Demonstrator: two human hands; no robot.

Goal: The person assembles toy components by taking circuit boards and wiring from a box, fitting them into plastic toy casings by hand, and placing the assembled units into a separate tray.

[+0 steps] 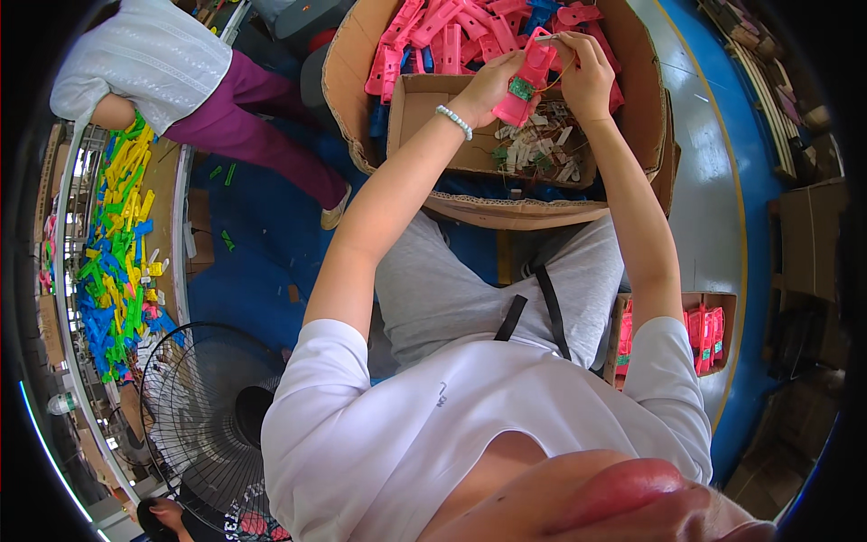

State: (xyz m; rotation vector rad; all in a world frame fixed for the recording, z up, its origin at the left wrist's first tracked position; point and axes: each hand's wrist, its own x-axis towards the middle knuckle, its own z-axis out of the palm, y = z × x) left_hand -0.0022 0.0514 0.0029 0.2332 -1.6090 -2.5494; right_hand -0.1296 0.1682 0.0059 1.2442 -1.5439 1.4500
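Note:
My left hand (492,83) grips a pink plastic part (528,79) with a small green piece on it, held over a small cardboard box (417,107). My right hand (585,74) pinches the top end of the same pink part, where a thin white piece sticks out. The small box holds several small white and green bits (542,152). Behind it, a large cardboard box (348,72) is full of pink plastic parts (452,36) with some blue ones among them.
Another person in a white top and purple trousers (244,117) stands at the upper left by a long table heaped with yellow, green and blue parts (117,235). A floor fan (199,406) sits lower left. A box of pink parts (704,334) lies by my right side.

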